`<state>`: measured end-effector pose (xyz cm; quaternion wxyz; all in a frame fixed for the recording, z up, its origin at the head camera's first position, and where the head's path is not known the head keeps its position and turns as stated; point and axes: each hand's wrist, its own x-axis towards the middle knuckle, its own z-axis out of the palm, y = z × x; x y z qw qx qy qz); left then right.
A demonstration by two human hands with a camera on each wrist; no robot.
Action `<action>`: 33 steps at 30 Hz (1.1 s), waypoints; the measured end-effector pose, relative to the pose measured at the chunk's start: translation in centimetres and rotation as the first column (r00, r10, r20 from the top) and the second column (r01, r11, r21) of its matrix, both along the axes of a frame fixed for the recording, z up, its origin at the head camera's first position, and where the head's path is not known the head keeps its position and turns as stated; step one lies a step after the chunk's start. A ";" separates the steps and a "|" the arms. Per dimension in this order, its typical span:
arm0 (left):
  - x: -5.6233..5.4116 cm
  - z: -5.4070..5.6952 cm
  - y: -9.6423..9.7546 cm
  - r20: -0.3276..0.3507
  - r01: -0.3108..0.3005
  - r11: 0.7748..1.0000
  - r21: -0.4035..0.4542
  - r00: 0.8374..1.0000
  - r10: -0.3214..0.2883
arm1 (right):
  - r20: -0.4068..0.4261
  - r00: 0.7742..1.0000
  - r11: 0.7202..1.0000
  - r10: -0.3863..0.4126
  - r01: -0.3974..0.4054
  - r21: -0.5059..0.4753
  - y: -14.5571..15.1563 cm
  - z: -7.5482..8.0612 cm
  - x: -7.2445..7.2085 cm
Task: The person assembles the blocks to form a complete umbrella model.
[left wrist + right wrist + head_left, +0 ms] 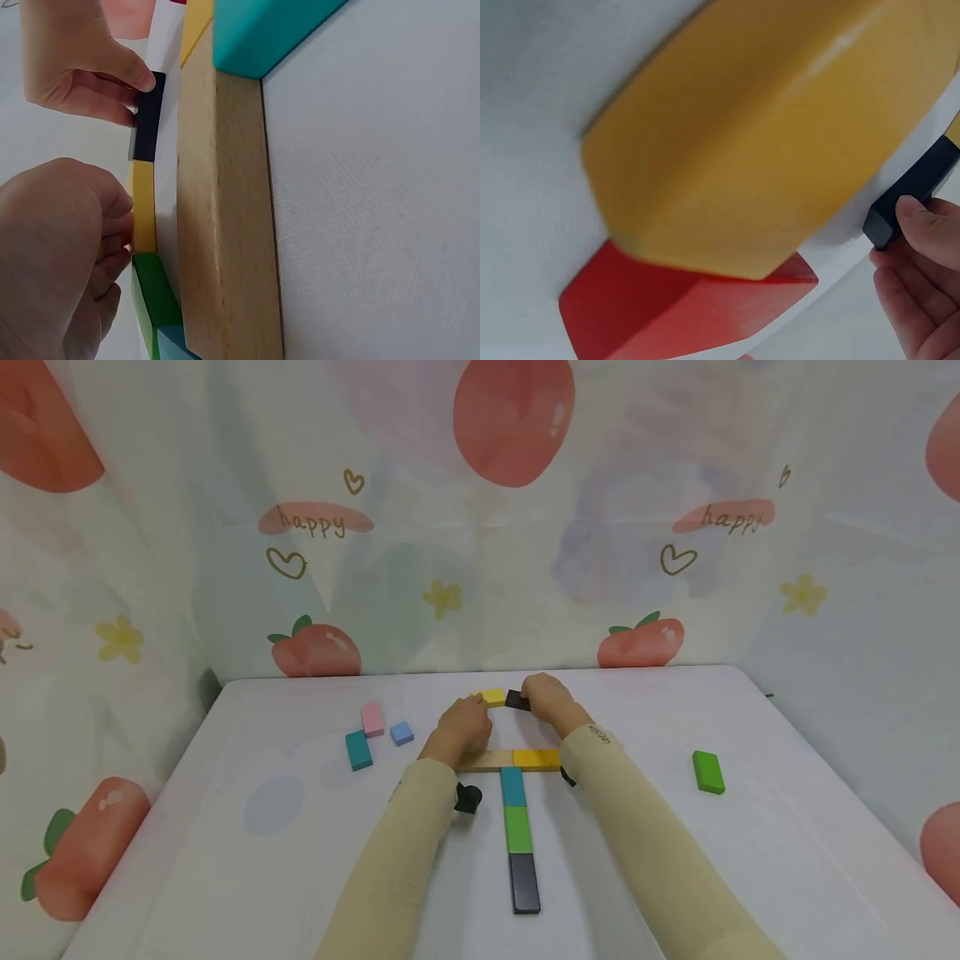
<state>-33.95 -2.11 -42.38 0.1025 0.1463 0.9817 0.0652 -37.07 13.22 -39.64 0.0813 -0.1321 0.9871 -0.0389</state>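
At the back of the table, my right hand [551, 699] pinches a black block [148, 124], its thumb on the near face and fingers behind. This block meets the end of a yellow block [492, 697]. My left hand [467, 723] has curled fingers against that yellow block's top edge; part of its grip is hidden. Beyond the yellow block's other end, a green block [155, 291] and a blue block [176, 342] continue the line. Nearer me, a plain wooden block [486, 761] and a deep-yellow block [536, 760] lie end to end.
Teal [513, 786], green [517, 829] and black [524, 883] blocks run toward me. A red block [682, 307] sits by the deep-yellow one. Loose pink [372, 718], teal [358, 750] and blue [402, 732] blocks lie left; a green block [708, 772] lies right.
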 end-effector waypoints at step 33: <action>0.5 0.9 -0.9 -0.021 0.002 1.000 0.014 1.000 -0.002 | -0.003 0.996 0.985 -0.092 0.091 -0.144 4.4 1.1 1.9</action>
